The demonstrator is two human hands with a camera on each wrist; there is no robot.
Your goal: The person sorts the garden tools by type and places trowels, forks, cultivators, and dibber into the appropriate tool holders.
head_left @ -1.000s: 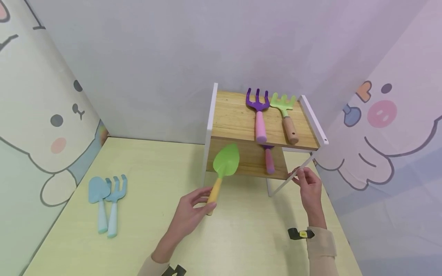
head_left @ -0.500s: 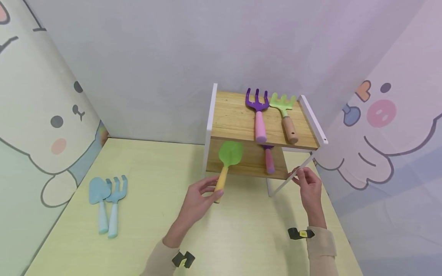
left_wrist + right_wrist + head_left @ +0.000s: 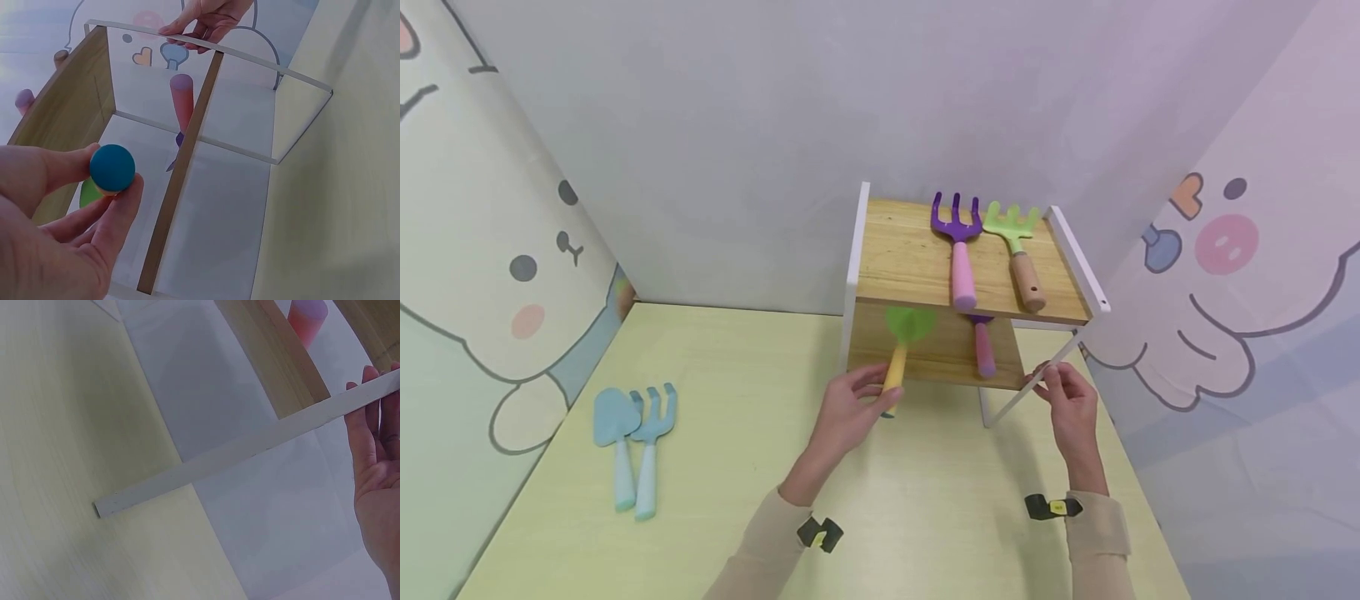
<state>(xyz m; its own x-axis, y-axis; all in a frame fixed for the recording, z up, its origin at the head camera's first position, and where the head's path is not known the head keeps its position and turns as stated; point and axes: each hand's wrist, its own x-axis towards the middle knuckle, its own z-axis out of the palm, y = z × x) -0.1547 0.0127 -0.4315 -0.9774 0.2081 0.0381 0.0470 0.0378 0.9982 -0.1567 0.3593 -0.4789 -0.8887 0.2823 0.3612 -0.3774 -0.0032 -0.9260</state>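
Observation:
My left hand (image 3: 850, 410) pinches the yellow handle (image 3: 896, 367) of a trowel whose green blade (image 3: 910, 322) is between the two shelves, its top edge hidden under the upper board. In the left wrist view the handle's blue end (image 3: 112, 168) sits between thumb and fingers. My right hand (image 3: 1071, 408) holds the white side frame (image 3: 250, 442) of the wooden shelf unit (image 3: 895, 258). A purple tool with a pink handle (image 3: 985, 350) lies on the lower shelf, right of the blade. On top lie a purple fork (image 3: 962, 267) and a green fork (image 3: 1027, 279).
A light blue trowel (image 3: 617, 417) and a light blue fork (image 3: 651, 433) lie side by side at the left of the pale yellow table (image 3: 737, 375). Cartoon-printed walls stand at the left and right, a plain grey one behind the shelf unit.
My left hand has moved forward and to the right, taking the green blade from in front of the shelf unit in between the boards. My right hand has stayed in place.

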